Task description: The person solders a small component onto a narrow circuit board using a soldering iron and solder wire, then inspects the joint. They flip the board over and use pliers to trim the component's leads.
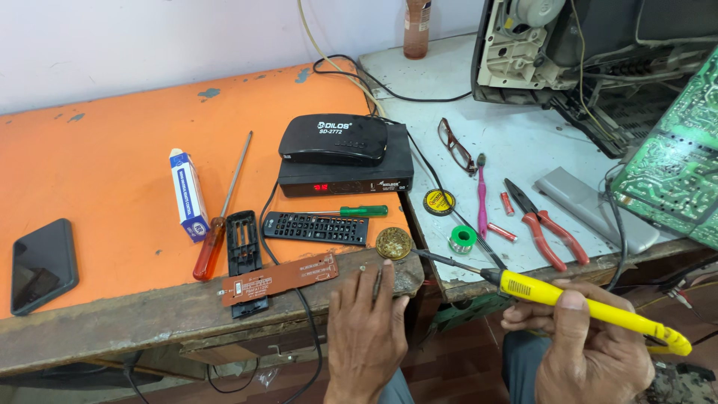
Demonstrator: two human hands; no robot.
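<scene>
Right hand: my right hand (591, 352) is clamped around the yellow soldering iron (591, 307), thumb pressed on top of the handle, the metal tip pointing left toward the round brass tin (393, 243).
Left hand: my left hand (366, 329) rests palm down at the front edge of the bench (112, 172); its fingers lie close together with a thin dark piece between them, but I cannot tell what that piece is or how firmly it is gripped.
Circuit strip: a brown circuit strip (280, 278) lies just left of my left hand, partly over a black remote back cover (243, 251).
Remote: the black remote (315, 227) sits behind the strip, with a green-handled screwdriver (351, 212) just beyond it.
Boxes: two black set-top boxes (344, 161) are stacked behind those.
Left side: an orange-handled screwdriver (218, 224), a small white and blue carton (188, 194) and a dark phone (43, 264).
Right side: solder spool (462, 239), red pliers (550, 228), pink toothbrush (482, 198), glasses (456, 146), and a green circuit board (677, 168).
</scene>
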